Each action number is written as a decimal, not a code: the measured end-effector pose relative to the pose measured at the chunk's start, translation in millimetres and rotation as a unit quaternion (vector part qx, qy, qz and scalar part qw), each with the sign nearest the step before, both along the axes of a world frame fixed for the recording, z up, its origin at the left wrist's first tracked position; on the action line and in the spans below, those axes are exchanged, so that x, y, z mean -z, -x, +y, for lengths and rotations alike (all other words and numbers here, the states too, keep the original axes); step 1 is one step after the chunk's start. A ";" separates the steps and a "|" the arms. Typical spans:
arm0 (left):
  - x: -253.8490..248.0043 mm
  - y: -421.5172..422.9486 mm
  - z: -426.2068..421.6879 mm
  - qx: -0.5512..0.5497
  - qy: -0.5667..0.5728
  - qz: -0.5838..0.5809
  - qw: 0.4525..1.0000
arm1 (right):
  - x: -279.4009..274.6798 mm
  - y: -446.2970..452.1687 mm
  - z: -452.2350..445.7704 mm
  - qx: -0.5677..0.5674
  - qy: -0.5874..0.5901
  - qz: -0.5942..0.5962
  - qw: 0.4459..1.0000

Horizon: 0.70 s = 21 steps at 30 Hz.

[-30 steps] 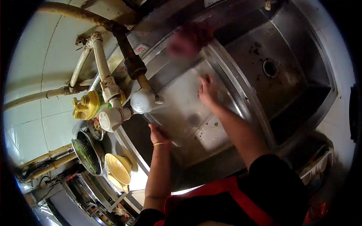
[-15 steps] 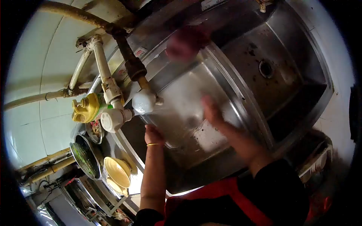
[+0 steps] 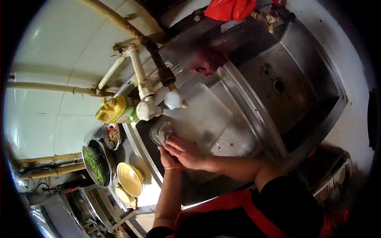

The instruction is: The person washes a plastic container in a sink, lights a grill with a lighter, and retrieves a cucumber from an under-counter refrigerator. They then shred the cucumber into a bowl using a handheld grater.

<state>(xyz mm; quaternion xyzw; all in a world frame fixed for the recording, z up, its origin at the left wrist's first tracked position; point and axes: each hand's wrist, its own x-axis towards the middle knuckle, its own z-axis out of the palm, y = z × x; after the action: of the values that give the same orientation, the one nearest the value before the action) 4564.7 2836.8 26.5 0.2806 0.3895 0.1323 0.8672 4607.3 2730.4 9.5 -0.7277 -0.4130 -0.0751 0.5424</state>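
Note:
Both hands meet over the left part of the near sink (image 3: 260, 119). My right hand (image 3: 188, 152) has its fingers pressed together and bent over my left hand (image 3: 168, 159), whose fingers are partly covered. Both look closed around something hidden. Just beyond the fingertips is a whitish, blurry lump (image 3: 166, 131), at the corner of a wet, shallow, see-through or metal tray (image 3: 212, 105) in the sink. A pipe outlet with a pale round end (image 3: 173, 100) points over the tray. Small green bits lie on the wet sink floor.
A second sink (image 3: 301, 83) with a drain adjoins on the right. A dark red cloth (image 3: 208, 60) lies on the divider's far end. White pipes (image 3: 139, 75), a yellow jug (image 3: 113, 110), a colander of chopped greens (image 3: 94, 164) and yellow bowls (image 3: 130, 178) stand left. A red bag (image 3: 230, 10) is behind.
My right hand has moved left across the sink and now meets my left hand. The whitish lump has come into sight by the fingers. The view has shifted, showing the red bag.

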 end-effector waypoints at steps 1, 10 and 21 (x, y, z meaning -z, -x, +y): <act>-14.0 4.7 -1.3 0.008 0.002 0.012 1.000 | -11.1 -9.3 -4.7 -0.003 0.009 -0.014 1.000; -54.2 60.0 25.6 0.034 -0.009 -0.102 0.994 | 54.5 -167.1 -98.3 0.303 0.072 0.314 0.897; -72.3 107.5 37.5 0.001 -0.244 0.085 0.966 | -212.9 -164.7 -37.2 -0.167 0.071 -0.086 0.980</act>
<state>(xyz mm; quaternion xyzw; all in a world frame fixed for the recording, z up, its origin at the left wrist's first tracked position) 4457.2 2874.2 98.8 0.4942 0.4171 0.1982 0.7366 4772.0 2693.2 222.4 -0.6763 -0.5779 -0.0161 0.4565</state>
